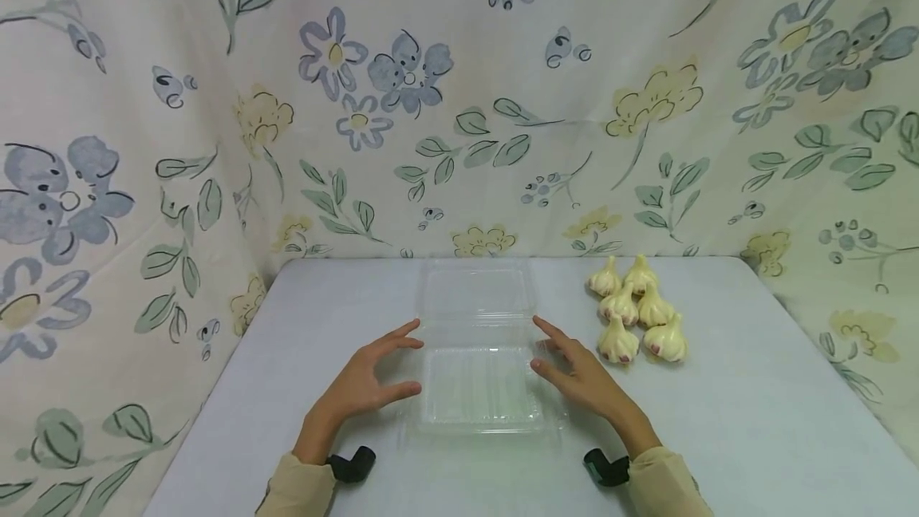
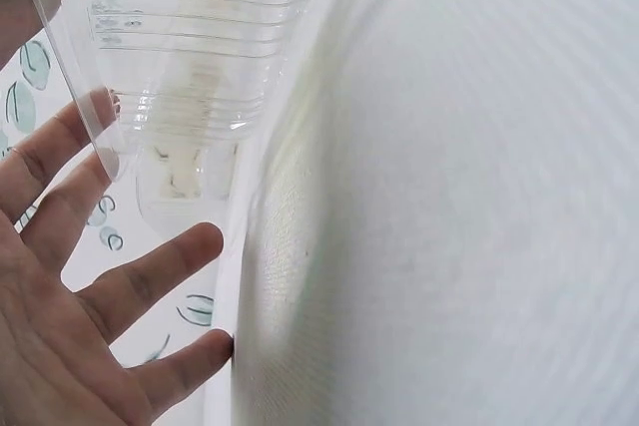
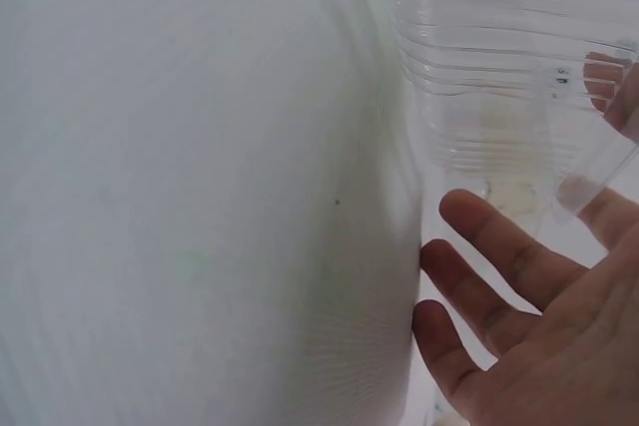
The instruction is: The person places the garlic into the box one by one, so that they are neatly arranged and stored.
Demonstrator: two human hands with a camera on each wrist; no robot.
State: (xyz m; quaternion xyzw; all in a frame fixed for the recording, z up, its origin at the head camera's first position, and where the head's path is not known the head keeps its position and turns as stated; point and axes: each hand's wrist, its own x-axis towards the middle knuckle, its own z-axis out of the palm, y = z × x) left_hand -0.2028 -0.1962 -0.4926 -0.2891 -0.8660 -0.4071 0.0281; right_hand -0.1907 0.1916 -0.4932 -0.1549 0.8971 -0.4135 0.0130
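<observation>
A clear plastic clamshell container [image 1: 483, 393] lies unfolded on the table, its base nearer and its lid [image 1: 477, 290] laid back behind it. At the base's left side is my left hand [image 1: 359, 381], fingers spread and fairly straight. My right hand [image 1: 587, 380] mirrors it on the right side, thumb and fingers apart. In the left wrist view, fingertips of the left hand [image 2: 70, 306] come up to the ribbed plastic wall [image 2: 190, 37]. The right wrist view has the right hand [image 3: 549, 336] beside the container's rim [image 3: 594, 177]; firm contact is hard to tell.
Several garlic bulbs [image 1: 619, 341] sit grouped on the table to the right of the container. A white cloth covers the table [image 1: 747, 421]. Behind and to the left hangs a flower-patterned curtain [image 1: 459, 134]. Dark wrist devices [image 1: 353, 465] are on both wrists.
</observation>
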